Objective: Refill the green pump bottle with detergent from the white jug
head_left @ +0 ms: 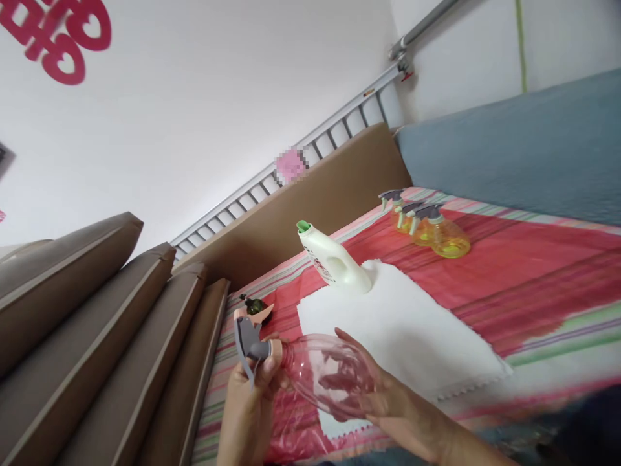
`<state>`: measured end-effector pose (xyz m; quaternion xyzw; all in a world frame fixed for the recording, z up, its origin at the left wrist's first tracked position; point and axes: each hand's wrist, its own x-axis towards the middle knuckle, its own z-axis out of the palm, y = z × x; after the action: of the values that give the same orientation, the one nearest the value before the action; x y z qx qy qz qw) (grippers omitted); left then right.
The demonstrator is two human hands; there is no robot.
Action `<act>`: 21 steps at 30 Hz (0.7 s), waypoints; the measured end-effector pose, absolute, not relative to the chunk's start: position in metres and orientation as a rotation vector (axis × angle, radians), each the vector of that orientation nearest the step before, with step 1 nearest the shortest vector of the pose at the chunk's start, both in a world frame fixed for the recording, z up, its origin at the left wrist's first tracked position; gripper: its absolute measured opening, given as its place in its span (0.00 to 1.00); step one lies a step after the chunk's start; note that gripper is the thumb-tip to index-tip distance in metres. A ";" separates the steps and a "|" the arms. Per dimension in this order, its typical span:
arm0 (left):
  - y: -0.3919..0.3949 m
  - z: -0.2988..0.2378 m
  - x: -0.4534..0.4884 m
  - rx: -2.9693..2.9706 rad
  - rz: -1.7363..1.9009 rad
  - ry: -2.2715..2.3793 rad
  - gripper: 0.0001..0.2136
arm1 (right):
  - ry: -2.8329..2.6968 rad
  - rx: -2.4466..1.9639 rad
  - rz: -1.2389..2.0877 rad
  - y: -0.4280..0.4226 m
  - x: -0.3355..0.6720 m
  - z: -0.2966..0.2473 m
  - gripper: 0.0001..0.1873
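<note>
A clear pink spray bottle [320, 372] lies tilted in the air between my two hands. My left hand [262, 382] is closed around its neck, just under the grey trigger head [250, 343] and the peach collar. Around the bottle's rounded base, my right hand [383, 401] is wrapped with the fingers on its side. The bottle looks empty. Beyond it a pale green jug [339, 262] with an uncapped green mouth stands upright on a white cloth [402, 323]. Near the left hand sits a small dark green bottle [255, 306], partly hidden by the peach nozzle part.
Several spray bottles with yellow liquid [449, 239] stand at the back right on the red striped cover [504, 265]. Brown padded panels [179, 343] rise on the left. A brown board [330, 175] and a white radiator [233, 217] run along the back wall.
</note>
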<state>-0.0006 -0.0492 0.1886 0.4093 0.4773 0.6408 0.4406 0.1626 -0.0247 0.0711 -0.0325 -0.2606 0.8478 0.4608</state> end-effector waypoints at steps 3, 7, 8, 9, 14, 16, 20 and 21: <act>-0.053 0.192 -0.002 1.023 1.613 1.214 0.10 | -0.707 -0.172 2.020 -0.033 0.170 0.081 0.43; -0.056 0.194 -0.007 1.056 1.603 1.192 0.10 | -0.759 -0.196 1.933 -0.036 0.168 0.080 0.46; -0.057 0.195 -0.008 1.068 1.587 1.185 0.11 | -0.778 -0.195 1.923 -0.035 0.166 0.077 0.47; -0.057 0.196 -0.009 1.072 1.576 1.190 0.11 | -0.801 -0.194 1.918 -0.034 0.164 0.073 0.46; -0.058 0.195 -0.014 1.029 1.604 1.245 0.10 | -0.872 -0.167 1.958 -0.028 0.150 0.049 0.44; -0.058 0.192 -0.016 1.003 1.621 1.223 0.10 | -0.879 -0.178 2.015 -0.029 0.149 0.049 0.45; -0.059 0.185 -0.021 0.926 1.657 1.263 0.11 | -0.726 -0.269 2.253 -0.042 0.158 0.076 0.31; -0.059 0.184 -0.022 0.929 1.640 1.271 0.11 | -0.652 -0.298 2.365 -0.046 0.160 0.084 0.31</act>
<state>-0.0216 -0.0591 0.1843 0.3709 0.5071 0.6545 0.4206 0.1600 -0.0457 0.0841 -0.1138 -0.2491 0.9038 0.3289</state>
